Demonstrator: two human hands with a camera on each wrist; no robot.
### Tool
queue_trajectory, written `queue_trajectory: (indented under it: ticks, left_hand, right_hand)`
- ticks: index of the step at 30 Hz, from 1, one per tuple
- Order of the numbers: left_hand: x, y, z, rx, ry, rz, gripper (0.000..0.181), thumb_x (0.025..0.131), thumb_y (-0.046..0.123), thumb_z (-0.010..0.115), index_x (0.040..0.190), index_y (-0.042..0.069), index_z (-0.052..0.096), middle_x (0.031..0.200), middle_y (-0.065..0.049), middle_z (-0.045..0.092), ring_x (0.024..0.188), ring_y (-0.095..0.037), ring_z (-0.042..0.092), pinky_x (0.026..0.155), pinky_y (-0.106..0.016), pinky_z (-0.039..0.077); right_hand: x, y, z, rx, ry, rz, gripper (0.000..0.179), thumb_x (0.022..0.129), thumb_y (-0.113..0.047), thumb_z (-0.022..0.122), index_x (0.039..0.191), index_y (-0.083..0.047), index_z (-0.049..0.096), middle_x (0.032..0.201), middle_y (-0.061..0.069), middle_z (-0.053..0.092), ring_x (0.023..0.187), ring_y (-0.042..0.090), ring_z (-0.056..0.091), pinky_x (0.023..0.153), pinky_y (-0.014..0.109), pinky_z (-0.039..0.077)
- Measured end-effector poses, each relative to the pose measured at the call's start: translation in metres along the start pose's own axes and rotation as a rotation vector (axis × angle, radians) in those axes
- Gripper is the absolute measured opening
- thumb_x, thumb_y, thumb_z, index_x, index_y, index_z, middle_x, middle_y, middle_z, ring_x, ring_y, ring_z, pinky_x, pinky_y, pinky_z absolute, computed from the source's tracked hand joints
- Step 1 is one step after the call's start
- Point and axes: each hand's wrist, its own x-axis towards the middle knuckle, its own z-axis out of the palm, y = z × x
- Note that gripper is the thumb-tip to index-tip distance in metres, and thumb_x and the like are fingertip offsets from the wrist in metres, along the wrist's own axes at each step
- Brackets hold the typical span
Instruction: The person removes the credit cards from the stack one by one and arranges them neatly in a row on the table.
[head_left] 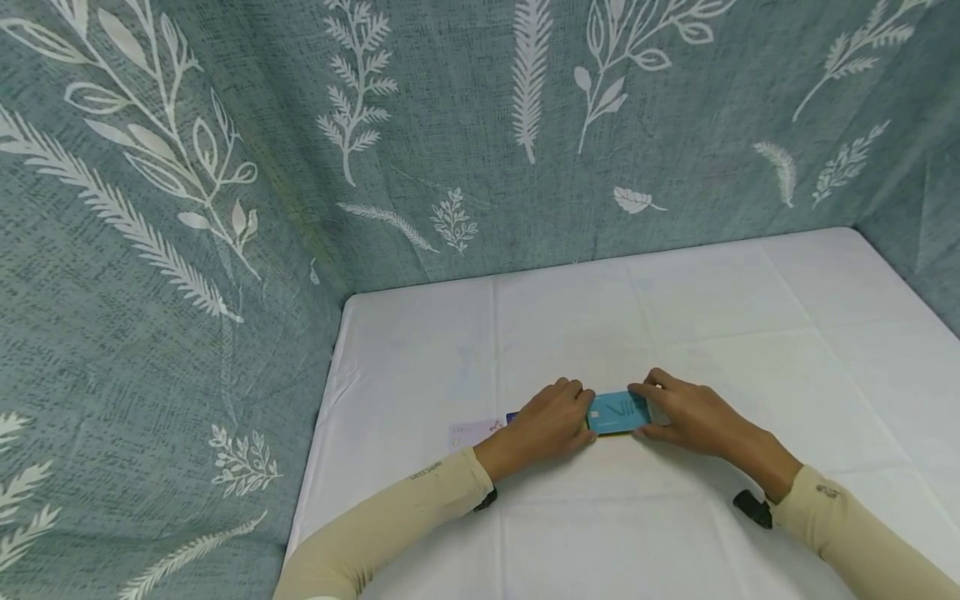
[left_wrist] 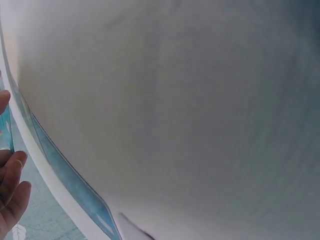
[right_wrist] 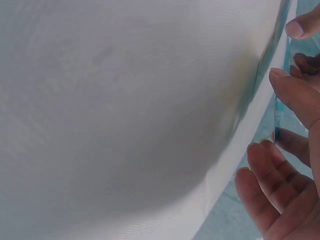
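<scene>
A teal card (head_left: 618, 412) with a pale chip-like square is held between both hands above the white cloth. My left hand (head_left: 545, 423) pinches its left end. At the opposite end, my right hand (head_left: 693, 414) grips it between thumb and fingers. A yellow edge (head_left: 617, 434) shows just below the card; what it belongs to is hidden. The right wrist view shows the right thumb (right_wrist: 290, 90) on the thin card edge (right_wrist: 276, 117). Under the left wrist, a dark blue card (head_left: 512, 417) is mostly covered, beside a pale printed card (head_left: 474, 433).
White cloth (head_left: 600, 542) covers the table. Grey-green leaf-patterned curtains (head_left: 465, 167) hang along its back and left side. Dark wrist devices (head_left: 752, 509) sit under the forearms. In the left wrist view, a blue card (left_wrist: 70, 175) lies flat on the cloth.
</scene>
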Motion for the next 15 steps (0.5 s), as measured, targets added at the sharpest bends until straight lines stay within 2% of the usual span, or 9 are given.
queue_trajectory:
  ticks: [15]
  left_hand:
    - [0.0042,0.0022,0.0021,0.000,-0.010,0.005,0.049,0.087,0.045,0.062,0.115,0.005,0.060,0.100,-0.004,0.060,0.083,-0.013,0.052,0.075,-0.023,0.045]
  right_hand:
    - [-0.0043,0.0014,-0.0033,0.016,-0.010,0.019,0.059,0.072,-0.035,0.082,0.120,-0.005,0.063,0.101,0.002,0.055,0.071,0.003,0.050,0.059,0.020,0.046]
